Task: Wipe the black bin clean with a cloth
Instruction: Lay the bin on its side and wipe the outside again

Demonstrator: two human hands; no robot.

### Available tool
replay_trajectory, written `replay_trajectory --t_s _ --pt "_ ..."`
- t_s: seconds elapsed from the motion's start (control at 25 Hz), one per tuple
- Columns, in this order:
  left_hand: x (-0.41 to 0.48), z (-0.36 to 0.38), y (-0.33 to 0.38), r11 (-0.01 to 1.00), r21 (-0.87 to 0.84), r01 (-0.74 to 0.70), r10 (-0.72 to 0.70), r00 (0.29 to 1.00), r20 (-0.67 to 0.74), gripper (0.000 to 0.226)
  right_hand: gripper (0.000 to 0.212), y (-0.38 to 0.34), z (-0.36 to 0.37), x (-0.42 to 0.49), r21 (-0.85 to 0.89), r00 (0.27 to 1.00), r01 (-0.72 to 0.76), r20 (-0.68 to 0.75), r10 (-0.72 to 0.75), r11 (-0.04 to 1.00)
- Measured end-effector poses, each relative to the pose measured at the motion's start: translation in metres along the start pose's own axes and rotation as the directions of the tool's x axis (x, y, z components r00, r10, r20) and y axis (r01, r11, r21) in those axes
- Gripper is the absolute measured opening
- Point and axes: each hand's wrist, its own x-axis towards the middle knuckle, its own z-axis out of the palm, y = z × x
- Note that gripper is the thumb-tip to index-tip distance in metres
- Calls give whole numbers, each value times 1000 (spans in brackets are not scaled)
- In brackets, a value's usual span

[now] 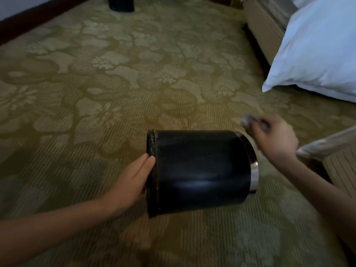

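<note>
2 bare hands, 2 dark bins, 1 cloth and 1 pillow are in view. Far beyond the left hand (133, 180), at the top edge of the patterned carpet (96, 93), stands the second dark bin (121, 4), upright and well apart from everything else.

The left hand lies flat with its fingers straight and together, pressed against the worn left end of the black bin (202, 170); its thumb is hidden. The black bin lies on its side just right of that hand, its long axis running left to right, between the 2 hands. Its far end, ringed by 1 shiny metal band (254, 174), points right toward the right hand (275, 137). Which end is the mouth cannot be told.

The right hand is blurred, fingers curled around 1 grey cloth (247, 120), just beyond the banded end. Beyond and to the right of this hand, 1 white pillow (317, 51) rests on the carpet.
</note>
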Motion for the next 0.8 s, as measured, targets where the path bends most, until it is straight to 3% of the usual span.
replay_trajectory --t_s 0.08,0.16,0.28,0.32,0.4,0.48,0.52,0.6,0.68,0.76,0.8 --pt "-5 -1 0 1000 17 -24 24 999 40 34 23 -66 23 -16 8 945 323 56 -323 946" --pt "-14 0 0 1000 15 -12 11 998 57 32 21 -131 57 -49 7 819 558 159 -552 830" --pt "-21 5 -2 999 17 -30 29 999 37 33 22 -156 70 -66 40 715 678 199 -671 734" --pt "-24 6 -2 999 29 -39 37 998 49 35 23 -141 66 -57 36 717 670 227 -659 741" --pt "-33 6 0 999 34 -31 27 994 110 33 25 -88 50 -26 -51 811 547 282 -513 836" --pt "-44 4 -4 999 44 13 -19 990 141 32 25 -21 22 8 -180 900 291 385 -205 940" --pt "-48 4 -7 998 62 30 -38 989 141 33 25 4 4 17 -205 899 149 435 -47 967" --pt "-56 4 -11 996 71 51 -63 983 175 38 26 26 -21 22 -211 921 -27 374 106 977" --pt "-58 3 -14 992 120 27 -52 977 206 44 28 8 -18 16 -109 974 -47 217 70 993" --pt "-62 1 -15 990 140 20 -56 964 258 43 21 -47 2 -8 23 954 156 256 -157 987" --pt "-64 1 -11 992 121 25 -56 963 263 40 19 -77 17 -26 64 904 293 305 -298 954"
